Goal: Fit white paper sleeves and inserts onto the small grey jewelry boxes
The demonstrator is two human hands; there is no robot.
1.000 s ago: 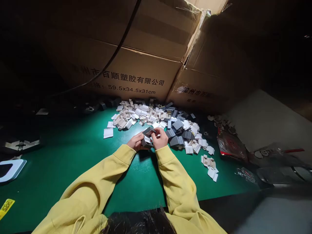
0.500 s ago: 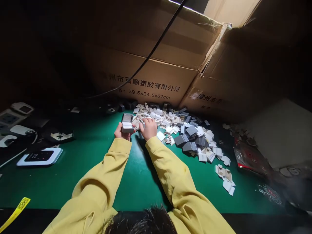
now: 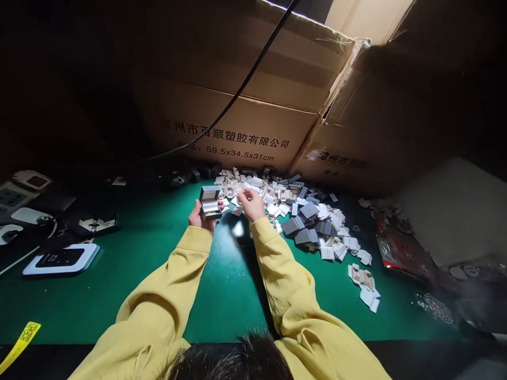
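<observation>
Bare green tabletop (image 3: 224, 301) is found between the left sleeve (image 3: 170, 279) and right sleeve (image 3: 295, 290); a low pass is possible there. Leftward, open surface is interrupted by a white device (image 3: 61, 258). Forward right, passage is obstructed by a heap of white and grey pieces (image 3: 309, 211), backed by upright cartons (image 3: 277, 79). Space before the cartons is crossed by a black cable (image 3: 253, 71). A bare strip is noted between right sleeve and loose scraps (image 3: 364, 287).

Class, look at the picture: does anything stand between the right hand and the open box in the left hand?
Nothing visible blocks the gap between the right hand and the open box. Fingertips of the left hand show at the box's facing side; white pieces lie beyond.
</observation>
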